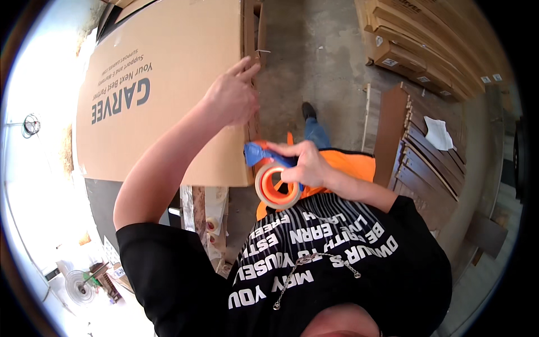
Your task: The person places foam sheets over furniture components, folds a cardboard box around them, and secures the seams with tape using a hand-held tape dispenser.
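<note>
A large flat brown cardboard box (185,62) with grey print lies on the left, in front of me. My left hand (233,92) rests at its right edge, fingers stretched out along the side and nothing visibly held. Closer to my body, my right hand (307,164) grips a blue tape dispenser (259,154) by its handle. The tape roll (278,186) on it has an orange core and clear-looking tape. The dispenser's front end is beside the box's near right corner. An orange apron-like cloth (351,168) hangs at my waist behind that hand.
Long brown cartons (426,45) are stacked at the far right. Nearer on the right stands a pile of dark brown panels (426,151) with a white paper (438,133) on it. Concrete floor (314,50) runs between. A fan (80,285) stands at the lower left.
</note>
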Demonstrator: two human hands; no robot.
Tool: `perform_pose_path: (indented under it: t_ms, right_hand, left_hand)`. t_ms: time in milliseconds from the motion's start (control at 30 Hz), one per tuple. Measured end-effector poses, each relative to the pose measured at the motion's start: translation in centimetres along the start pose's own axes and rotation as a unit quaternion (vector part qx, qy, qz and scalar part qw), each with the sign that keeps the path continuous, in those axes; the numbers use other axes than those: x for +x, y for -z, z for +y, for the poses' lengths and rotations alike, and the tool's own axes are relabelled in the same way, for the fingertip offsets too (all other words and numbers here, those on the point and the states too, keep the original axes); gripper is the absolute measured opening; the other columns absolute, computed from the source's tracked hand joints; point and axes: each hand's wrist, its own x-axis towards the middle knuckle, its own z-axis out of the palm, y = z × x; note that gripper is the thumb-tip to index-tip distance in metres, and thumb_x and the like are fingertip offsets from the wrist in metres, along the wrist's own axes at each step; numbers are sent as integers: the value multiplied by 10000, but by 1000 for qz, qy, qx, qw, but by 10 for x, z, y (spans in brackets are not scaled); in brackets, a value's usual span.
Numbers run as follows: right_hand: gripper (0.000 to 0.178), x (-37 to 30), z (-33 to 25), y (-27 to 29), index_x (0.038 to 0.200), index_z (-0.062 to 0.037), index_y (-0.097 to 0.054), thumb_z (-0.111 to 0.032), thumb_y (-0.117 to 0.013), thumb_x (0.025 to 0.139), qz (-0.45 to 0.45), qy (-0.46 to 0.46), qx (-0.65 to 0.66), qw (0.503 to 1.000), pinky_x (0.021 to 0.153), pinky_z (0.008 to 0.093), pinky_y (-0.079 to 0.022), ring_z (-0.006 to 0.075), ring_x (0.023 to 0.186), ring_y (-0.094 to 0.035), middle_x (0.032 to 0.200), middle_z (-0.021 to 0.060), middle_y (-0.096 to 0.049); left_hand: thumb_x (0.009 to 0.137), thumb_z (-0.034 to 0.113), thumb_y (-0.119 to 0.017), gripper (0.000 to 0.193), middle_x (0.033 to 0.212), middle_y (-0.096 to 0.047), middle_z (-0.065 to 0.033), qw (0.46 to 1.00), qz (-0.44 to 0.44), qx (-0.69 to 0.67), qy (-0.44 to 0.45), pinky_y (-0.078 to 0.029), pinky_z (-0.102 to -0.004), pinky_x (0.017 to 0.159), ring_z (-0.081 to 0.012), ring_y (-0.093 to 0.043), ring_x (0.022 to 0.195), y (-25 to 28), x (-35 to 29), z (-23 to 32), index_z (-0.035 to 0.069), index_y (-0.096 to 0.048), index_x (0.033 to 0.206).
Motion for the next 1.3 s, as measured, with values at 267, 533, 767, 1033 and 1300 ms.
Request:
perform_pose_path:
  t_ms: [267,533,767,1033,1300]
  right_hand:
    - [669,-98,42,-111,1234,-11,-633,-258,-694,615,-23,3,-67,997,856,329,-514,306,913,-684,1005,215,-690]
    - [471,6,53,-184,1071,-77,-686,-242,-662,631,-56,45,-332,940,760,404,-547,299,922,-691,906,158,-708]
    - [667,-68,131,-56,1263,-125,-664,-91,-643,598,-11,-86,190,978,738,227,-516,109,778,-637,948,21,-718]
    - [637,-13,92,-29,1264,-42,-646,-4,-642,628,63,49,157,984,612,223,-473,48,690,-551,805,-21,-657]
    - [432,-27,56,-136,978,-98,-735,-260,-720,578,36,-44,-111,992,767,388,-537,286,820,-696,859,158,-708]
  left_hand:
    - [956,358,-478,323,1202,-667,83,988,68,-132,-33,-93,-476,1232,-292,-307,1431,-24,-79,96,206,-732,1084]
    - [737,339,-767,613,1447,-483,55,975,138,-152,-87,-190,-486,1215,-336,-254,1444,-34,-82,111,167,-599,1301]
    - [654,398,-824,1057,1599,-186,-116,975,147,-148,82,-160,-466,1221,-371,-146,1475,-59,-105,132,101,-278,1509]
    - [695,743,-609,1157,1572,-225,-198,937,274,-210,55,-173,-511,1195,-431,-170,1455,-65,-95,135,-28,-258,1483]
    - [814,628,-607,985,1559,-237,-234,944,263,-187,74,-179,-552,1177,-477,-178,1442,-61,-102,139,-23,-278,1477]
